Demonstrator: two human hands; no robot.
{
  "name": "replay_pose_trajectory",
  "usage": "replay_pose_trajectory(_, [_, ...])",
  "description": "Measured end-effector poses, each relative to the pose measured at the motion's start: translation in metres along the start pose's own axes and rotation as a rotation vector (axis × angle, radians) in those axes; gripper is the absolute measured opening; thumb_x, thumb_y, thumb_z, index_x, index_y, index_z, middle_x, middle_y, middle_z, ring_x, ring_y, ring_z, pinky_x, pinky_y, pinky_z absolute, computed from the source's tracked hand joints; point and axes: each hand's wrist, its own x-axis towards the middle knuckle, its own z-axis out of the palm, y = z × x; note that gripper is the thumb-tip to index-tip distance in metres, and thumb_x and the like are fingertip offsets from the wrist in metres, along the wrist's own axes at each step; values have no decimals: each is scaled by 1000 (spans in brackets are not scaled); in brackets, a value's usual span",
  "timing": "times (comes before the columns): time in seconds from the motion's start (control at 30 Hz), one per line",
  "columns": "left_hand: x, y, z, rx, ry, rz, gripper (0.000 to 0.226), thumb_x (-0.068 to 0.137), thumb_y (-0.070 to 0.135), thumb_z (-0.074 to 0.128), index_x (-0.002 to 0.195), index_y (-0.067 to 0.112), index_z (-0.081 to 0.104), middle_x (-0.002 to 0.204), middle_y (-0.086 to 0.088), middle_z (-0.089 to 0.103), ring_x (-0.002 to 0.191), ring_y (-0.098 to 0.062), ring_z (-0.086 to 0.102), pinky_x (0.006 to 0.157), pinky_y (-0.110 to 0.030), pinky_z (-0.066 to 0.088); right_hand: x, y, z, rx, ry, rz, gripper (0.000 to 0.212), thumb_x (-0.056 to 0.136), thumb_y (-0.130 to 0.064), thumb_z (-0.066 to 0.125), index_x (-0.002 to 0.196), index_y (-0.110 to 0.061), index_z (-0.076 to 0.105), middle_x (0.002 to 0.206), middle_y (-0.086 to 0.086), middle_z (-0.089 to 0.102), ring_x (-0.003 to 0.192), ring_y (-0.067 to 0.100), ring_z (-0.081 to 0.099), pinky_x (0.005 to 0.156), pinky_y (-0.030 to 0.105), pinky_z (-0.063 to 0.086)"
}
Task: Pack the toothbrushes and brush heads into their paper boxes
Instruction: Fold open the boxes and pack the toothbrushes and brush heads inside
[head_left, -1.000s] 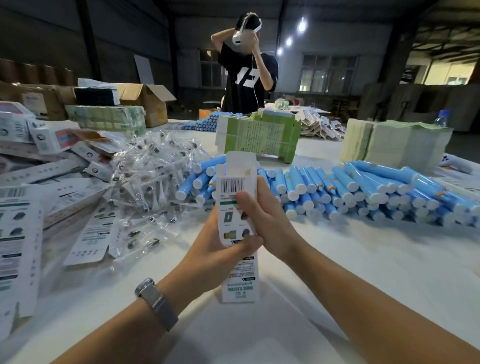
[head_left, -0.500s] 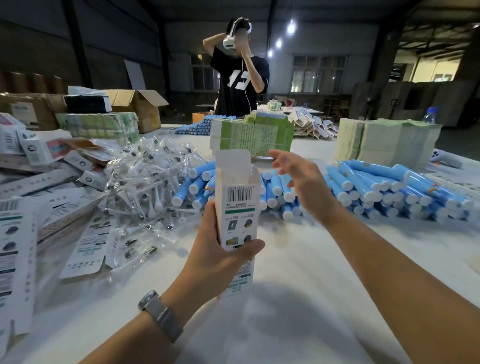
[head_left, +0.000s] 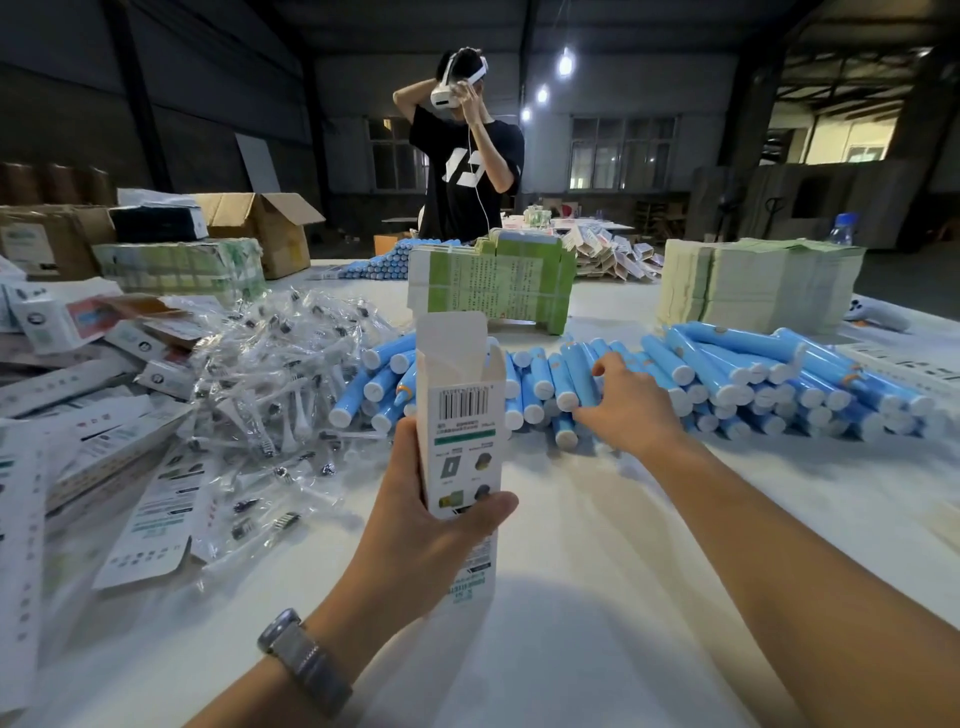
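A white table (head_left: 597, 597) is seen spreading across the frame. At its far side a person (head_left: 467, 171) in a black T-shirt is stood, both hands raised to a white headset (head_left: 447, 93). An open cardboard carton (head_left: 270, 228) is set at the far left, with a dark package (head_left: 158, 222) just beside it on a shrink-wrapped green bundle (head_left: 182, 267). A water bottle (head_left: 841, 228) with a blue cap is noted behind the pale stack of sheets (head_left: 753, 286) at right. A white controller (head_left: 878, 314) is laid near that stack. Ceiling lamps (head_left: 565, 63) are lit overhead; windows (head_left: 621, 150) are seen on the back wall.
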Motion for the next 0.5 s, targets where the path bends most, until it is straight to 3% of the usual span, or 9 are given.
replay_pose_trajectory(0.1, [-1,-2,0,10,-6,6,63,77,12,85,96,58,48,99,20,70,94,-4,68,65,-10,54,0,2,1,43,2,46,58,81,-23,68,133,-22,44,115,8,62,108,30,56,84,37,49])
replay_pose_trajectory(0.2, [0,-2,-1,14,-15,17,62,78,15,84,98,60,47,98,21,69,93,-3,68,63,-9,53,-6,-9,-18,602,9,72,77,83,-22,74,147,-27,32,107,0,60,97,22,62,85,41,54])
replay_pose_trajectory(0.27, [1,-2,-2,-11,-32,39,49,78,32,81,104,57,48,99,16,70,90,-11,70,66,-14,55,-17,-26,-40,984,-30,-23,78,86,-13,72,148,-30,29,107,5,60,94,22,66,75,39,59])
replay_pose_trajectory(0.37, [1,-3,-5,-127,-42,33,29,80,53,59,108,49,54,98,0,70,81,-26,70,67,-27,58,-40,-58,-74,1419,-127,-206,46,90,-14,60,131,-25,45,102,12,62,81,22,71,60,33,56])
replay_pose_trajectory(0.43, [2,-3,-7,-162,-32,12,29,80,59,51,106,46,56,96,-5,69,78,-30,69,67,-31,57,-57,-76,-92,1590,-182,-289,20,93,-25,52,112,-22,53,96,14,57,75,23,68,61,35,55])
replay_pose_trajectory(0.5, [2,-2,-7,-136,-29,22,31,82,64,46,106,46,55,95,-2,70,78,-29,70,65,-31,57,-71,-87,-101,1685,-237,-340,17,97,-28,48,110,-21,55,99,17,53,80,29,64,64,37,53])
